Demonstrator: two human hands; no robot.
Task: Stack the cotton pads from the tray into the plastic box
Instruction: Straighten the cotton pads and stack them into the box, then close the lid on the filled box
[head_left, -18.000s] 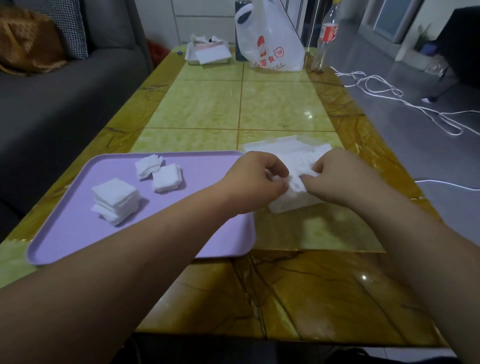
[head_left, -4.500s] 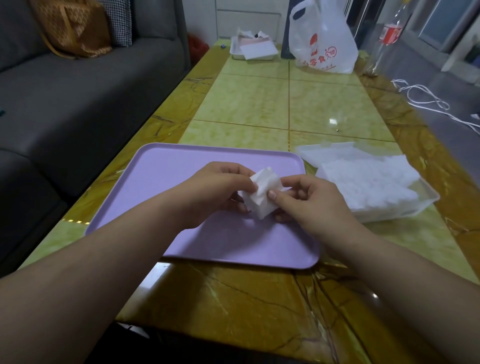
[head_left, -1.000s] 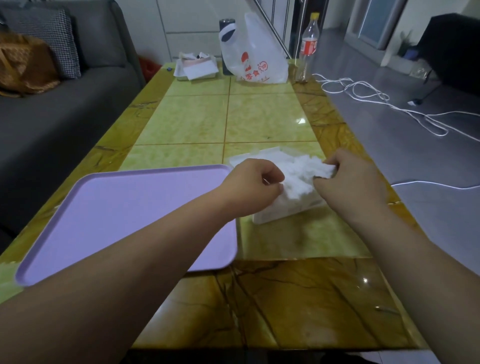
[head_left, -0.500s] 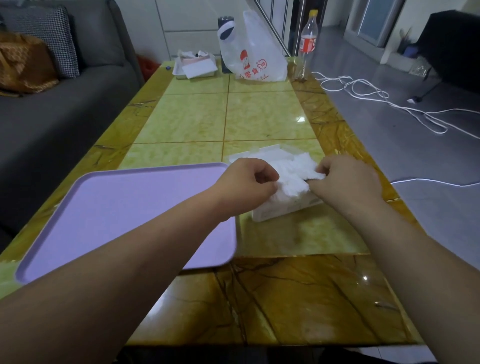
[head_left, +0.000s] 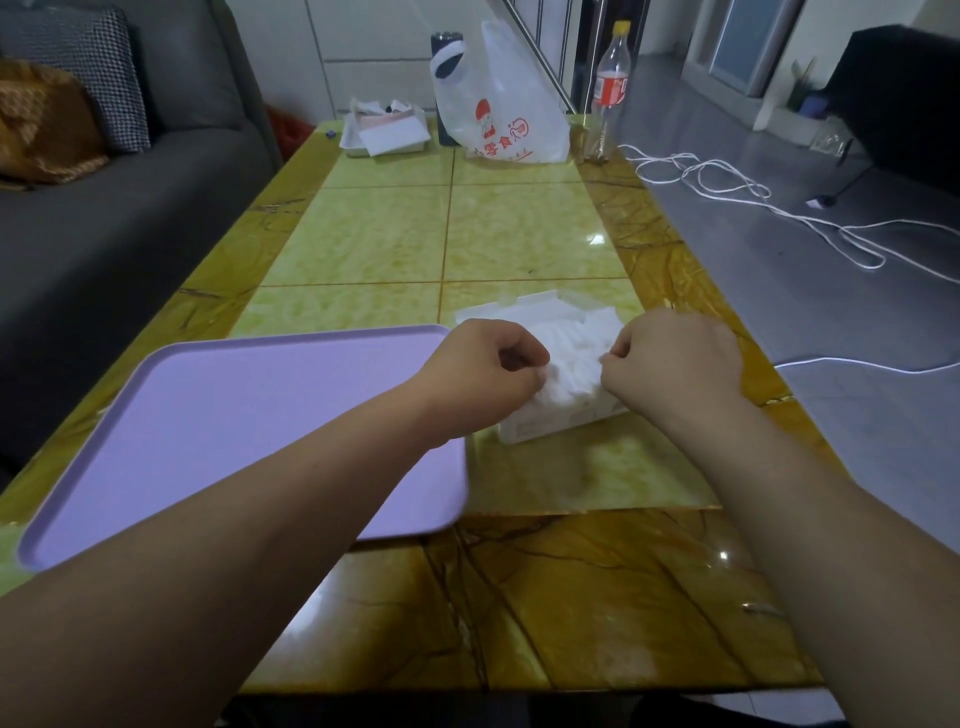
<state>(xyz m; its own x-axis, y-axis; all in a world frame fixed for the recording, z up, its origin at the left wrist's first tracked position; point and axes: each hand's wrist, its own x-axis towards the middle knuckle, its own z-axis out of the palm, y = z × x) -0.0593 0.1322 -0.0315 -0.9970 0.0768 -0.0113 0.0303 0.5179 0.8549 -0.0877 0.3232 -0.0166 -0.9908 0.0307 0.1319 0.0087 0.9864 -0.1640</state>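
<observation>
My left hand (head_left: 485, 371) and my right hand (head_left: 675, 364) are hanging close together over the plastic box (head_left: 550, 423), with a small gap between them. Both hands are curled up. The fingertips of each one are pinching the cotton pads (head_left: 571, 358), my left hand at their left edge and my right hand at their right edge. The pads are sitting in the box as one fluffy white heap, right between my two hands and sticking up above the box walls.

A little while back, three small piles of pads were lying on the purple tray (head_left: 234, 415). Then I was holding a little stack over the tray with both hands. Now the tray is bare and my hands are working over the box. Half a second ago they were in nearly the same spot.

The box is standing just to the right of the tray. Its long side seems to be running away from me, turned a bit to the right, with a short wall facing me. I cannot tell which way each pad is lying.

The tabletop (head_left: 441, 234) is carrying a white bag (head_left: 498, 119) and a bottle (head_left: 610, 88) at its far end. A white cord (head_left: 727, 182) is lying on the floor.
</observation>
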